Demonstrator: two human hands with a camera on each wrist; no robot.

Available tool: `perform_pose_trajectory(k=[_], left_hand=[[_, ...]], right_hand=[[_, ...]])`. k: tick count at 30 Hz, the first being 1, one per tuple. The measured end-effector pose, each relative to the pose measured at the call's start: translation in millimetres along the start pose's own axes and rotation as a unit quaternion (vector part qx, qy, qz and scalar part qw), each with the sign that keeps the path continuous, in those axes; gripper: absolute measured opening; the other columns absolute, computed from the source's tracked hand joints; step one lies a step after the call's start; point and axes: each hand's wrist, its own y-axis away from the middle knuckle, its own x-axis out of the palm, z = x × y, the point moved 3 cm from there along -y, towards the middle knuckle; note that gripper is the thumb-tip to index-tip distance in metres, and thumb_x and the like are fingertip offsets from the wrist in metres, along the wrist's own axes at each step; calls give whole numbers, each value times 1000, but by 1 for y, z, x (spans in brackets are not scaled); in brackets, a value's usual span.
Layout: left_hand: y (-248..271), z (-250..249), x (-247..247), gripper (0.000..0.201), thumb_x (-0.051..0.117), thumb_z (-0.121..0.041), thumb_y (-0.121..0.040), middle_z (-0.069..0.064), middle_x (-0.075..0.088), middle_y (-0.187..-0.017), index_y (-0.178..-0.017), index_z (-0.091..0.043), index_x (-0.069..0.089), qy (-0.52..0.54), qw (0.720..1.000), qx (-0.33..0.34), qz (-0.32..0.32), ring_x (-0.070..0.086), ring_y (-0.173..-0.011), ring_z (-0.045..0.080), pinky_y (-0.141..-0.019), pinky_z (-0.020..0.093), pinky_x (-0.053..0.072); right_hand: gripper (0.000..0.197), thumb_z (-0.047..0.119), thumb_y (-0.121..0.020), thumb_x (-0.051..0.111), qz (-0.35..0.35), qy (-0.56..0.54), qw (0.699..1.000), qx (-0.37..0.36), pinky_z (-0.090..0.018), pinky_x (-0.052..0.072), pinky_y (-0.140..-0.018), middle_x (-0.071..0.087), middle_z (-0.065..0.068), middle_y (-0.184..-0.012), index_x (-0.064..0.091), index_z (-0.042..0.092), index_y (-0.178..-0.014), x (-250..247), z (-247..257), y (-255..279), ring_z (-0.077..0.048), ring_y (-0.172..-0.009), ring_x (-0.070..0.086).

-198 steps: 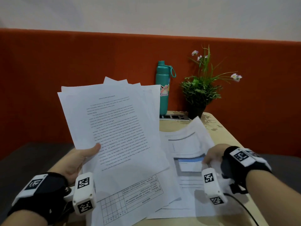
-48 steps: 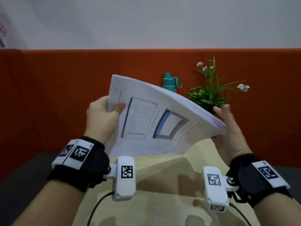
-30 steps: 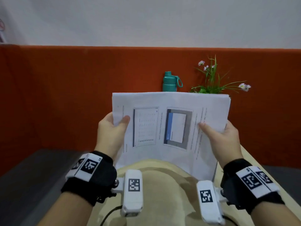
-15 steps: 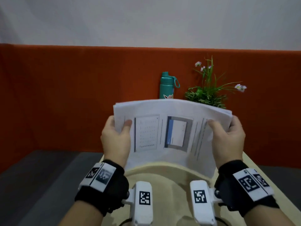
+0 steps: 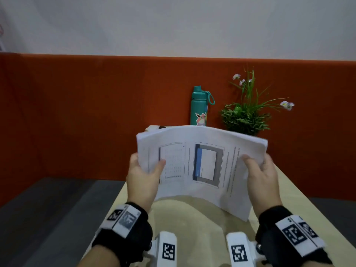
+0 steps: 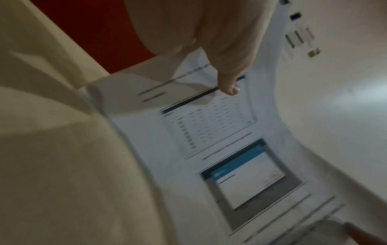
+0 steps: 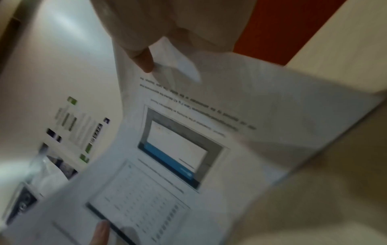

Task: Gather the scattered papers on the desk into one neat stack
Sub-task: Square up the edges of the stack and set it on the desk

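One stack of white printed papers (image 5: pixel 204 166) stands on its long edge on the beige desk (image 5: pixel 202 220), bowed toward me, top sheet showing a table and a blue screenshot. My left hand (image 5: pixel 143 176) grips the stack's left edge, thumb on the front sheet. My right hand (image 5: pixel 260 176) grips the right edge the same way. In the left wrist view the thumb (image 6: pixel 228 82) presses the papers (image 6: pixel 220 149). In the right wrist view the thumb (image 7: pixel 144 61) lies on the papers (image 7: pixel 188 149). The fingers behind the stack are hidden.
A teal water bottle (image 5: pixel 200 106) and a potted green plant (image 5: pixel 246 112) stand at the desk's far end against the orange partition (image 5: pixel 96 112). A small object (image 5: pixel 154 128) peeks out behind the stack's upper left corner. Dark grey floor (image 5: pixel 48 209) lies left of the desk.
The separate sheets have been gathered into one stack held by both hands. Over the last second the stack has come lower and bowed slightly, both grips unchanged.
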Motion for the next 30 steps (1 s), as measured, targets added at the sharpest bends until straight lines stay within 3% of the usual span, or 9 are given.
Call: perform_pose_trajectory(k=[4,6,9,12,16,19,21,23,30], left_hand=[[0,4,-4,19,61,-11,-91,-4,68,-91,-103,-26,64,-12,999,-21,31,66,-99,28,-88,42,54],[-10,-23,-8,11,62,-13,-91,-5,65,-80,-93,-23,65,-77,992,90,38,66,-84,16,-75,30,52],[-18,-79,-2,14,58,-2,-87,-3,58,-67,-81,-14,63,-188,939,283,55,61,-68,14,-54,21,35],[-19,-119,14,10,56,0,-82,3,59,-72,-79,-7,63,-250,869,417,90,57,-68,26,-60,28,37],[-16,-137,16,12,61,-6,-82,4,64,-87,-91,-13,64,-282,827,486,13,59,-86,27,-84,30,32],[-13,-116,1,63,73,-25,-77,10,50,-135,-134,-14,46,-243,901,337,-125,44,-128,28,-109,41,28],[-9,-91,-2,91,78,-31,-75,11,40,-144,-147,-14,24,-127,978,142,-82,39,-133,26,-112,44,30],[-4,-69,6,80,74,-26,-81,5,51,-135,-143,-19,24,12,1000,6,25,52,-118,19,-103,37,42],[-7,-71,16,24,60,-14,-92,-16,59,-94,-108,-21,44,14,995,94,10,63,-87,4,-65,7,48]], right_hand=[[45,29,-88,61,-11,108,993,47,-40,47,-84,55,2,-119,40,23,-127,-5,-14,1,-21,-109,55],[81,36,-79,70,-96,244,964,-35,-49,30,-108,39,-5,-141,24,24,-144,-13,9,-4,-28,-133,37],[100,51,-70,73,-96,378,900,-195,-45,13,-113,22,-5,-156,18,24,-150,-2,55,-8,-23,-144,20],[71,53,-74,68,35,362,902,-233,-46,28,-111,48,5,-142,43,34,-137,19,76,-20,-20,-132,42],[6,24,-85,68,108,176,954,-215,-26,53,-76,72,12,-87,67,29,-88,24,77,-23,-7,-85,66],[18,16,-88,64,102,96,971,-195,-20,49,-68,69,14,-83,64,34,-84,21,65,-16,-6,-79,65],[21,15,-88,64,82,37,982,-165,-13,50,-67,68,15,-88,61,37,-89,20,55,-12,3,-80,65],[18,18,-88,64,78,7,987,-141,-7,49,-64,67,16,-90,60,36,-92,24,46,-8,11,-76,65],[17,23,-88,63,35,-17,990,-136,-14,50,-71,65,13,-98,54,36,-94,32,50,0,-2,-93,63]])
